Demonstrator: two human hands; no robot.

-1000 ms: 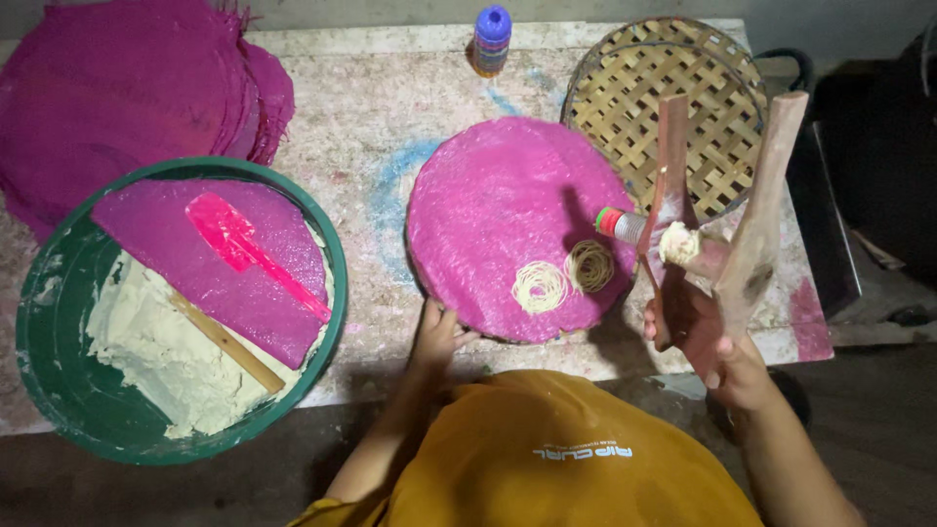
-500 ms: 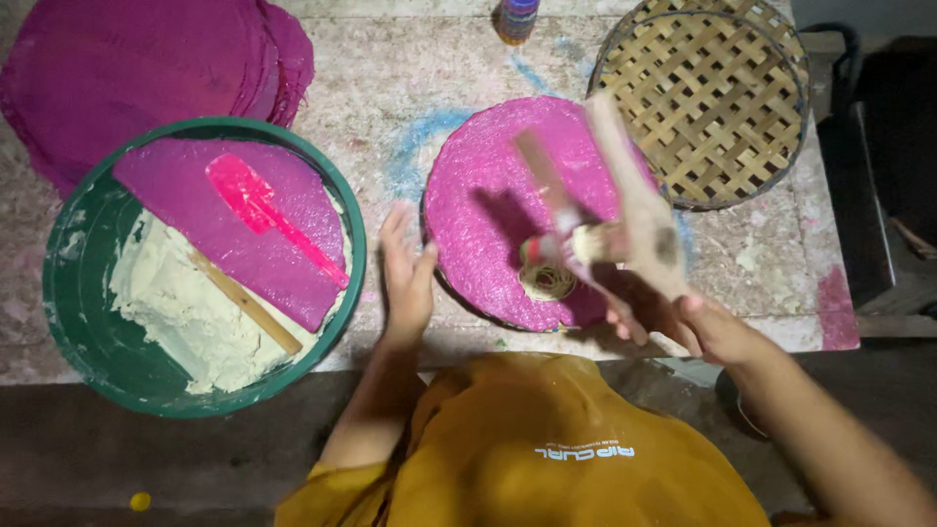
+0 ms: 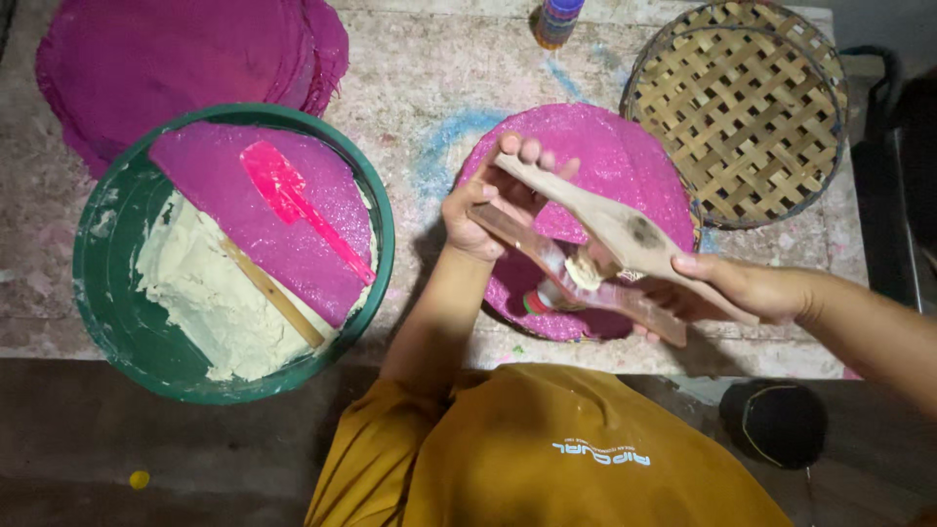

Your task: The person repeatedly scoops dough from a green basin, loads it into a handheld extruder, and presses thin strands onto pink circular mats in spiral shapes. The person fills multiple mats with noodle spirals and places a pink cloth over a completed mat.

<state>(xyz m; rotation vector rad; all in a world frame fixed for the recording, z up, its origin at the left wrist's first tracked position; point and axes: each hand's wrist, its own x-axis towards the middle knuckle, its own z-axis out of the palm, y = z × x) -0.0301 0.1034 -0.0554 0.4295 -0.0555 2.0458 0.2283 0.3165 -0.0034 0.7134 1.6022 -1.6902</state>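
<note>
I hold a wooden two-armed press (image 3: 615, 234) over a round pink mat (image 3: 625, 156). My left hand (image 3: 488, 200) grips the left ends of both wooden arms. My right hand (image 3: 742, 288) grips the right ends. A lump of pale dough (image 3: 584, 271) sits between the arms at the middle. The mat lies on a worn stone table, and the press and my hands hide its lower half.
A green basin (image 3: 107, 254) at left holds pale dough (image 3: 210, 307), a pink cloth, a pink spatula (image 3: 293, 200) and a wooden stick. A stack of pink mats (image 3: 166, 59) lies at the back left, a woven bamboo tray (image 3: 752, 107) at the back right, a small bottle (image 3: 556, 20) behind.
My left hand rose from the table edge and took hold of the press. The press swung from upright at the right to lying across the pink mat.
</note>
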